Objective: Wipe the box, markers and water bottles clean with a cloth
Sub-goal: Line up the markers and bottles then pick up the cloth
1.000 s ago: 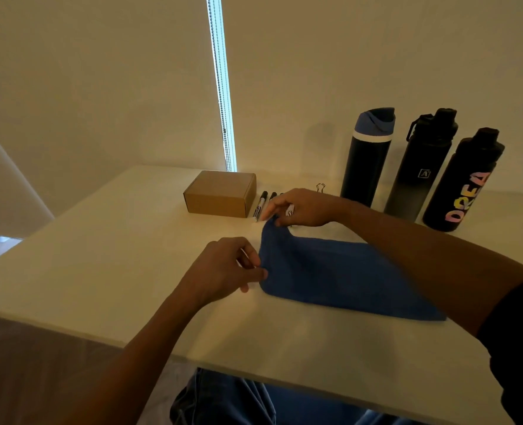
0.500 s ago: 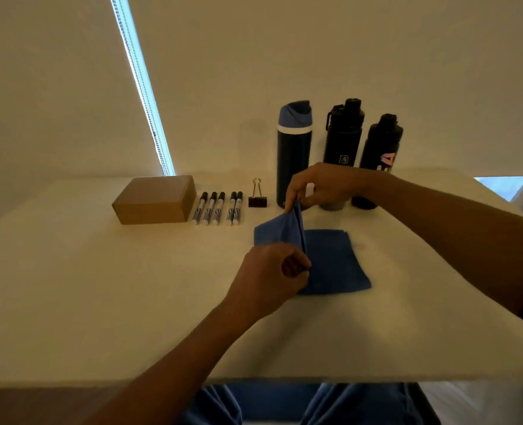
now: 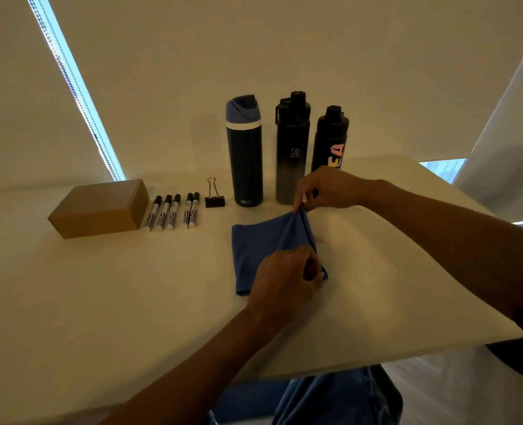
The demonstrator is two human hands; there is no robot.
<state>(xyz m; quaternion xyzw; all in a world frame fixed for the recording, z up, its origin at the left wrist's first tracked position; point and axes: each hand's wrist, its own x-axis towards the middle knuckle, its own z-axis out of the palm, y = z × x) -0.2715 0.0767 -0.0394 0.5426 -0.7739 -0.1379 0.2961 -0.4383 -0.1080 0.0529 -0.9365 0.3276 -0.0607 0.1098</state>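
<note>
The pale table point(image 3: 100, 302) carries everything, and the blue cloth point(image 3: 260, 240) lies near its middle. It serves here as the reference for all places.

Behind the cloth a cream window shade point(image 3: 284, 56) closes off the far side, with a bright strip of daylight point(image 3: 70, 87) slanting down far to the cloth's left. Below the table's near edge, on the person's side of the cloth, blue jeans point(image 3: 330, 394) show.

Three water bottles stand upright in a row just beyond the cloth. The blue-lidded bottle point(image 3: 244, 154) is straight behind its left part and the black-to-grey bottle point(image 3: 292, 154) is behind its right part. The lettered black bottle point(image 3: 330, 142) stands furthest right, its base hidden by the right hand point(image 3: 327, 188).

The cardboard box point(image 3: 100, 207) sits well to the cloth's far left, and five markers point(image 3: 174, 211) lie side by side between it and the cloth. A black binder clip point(image 3: 214, 197) stands beyond the cloth's far-left corner.

The right hand pinches the cloth's far-right corner between thumb and fingertips and holds it raised off the table, close in front of the bottles. The left hand point(image 3: 284, 280), fingers curled, pinches the near-right corner, and the cloth's right edge runs gathered between the two hands.

Wide tabletop stretches left of the cloth and toward the near edge. On the cloth's right the table edge slants away under the right forearm.
</note>
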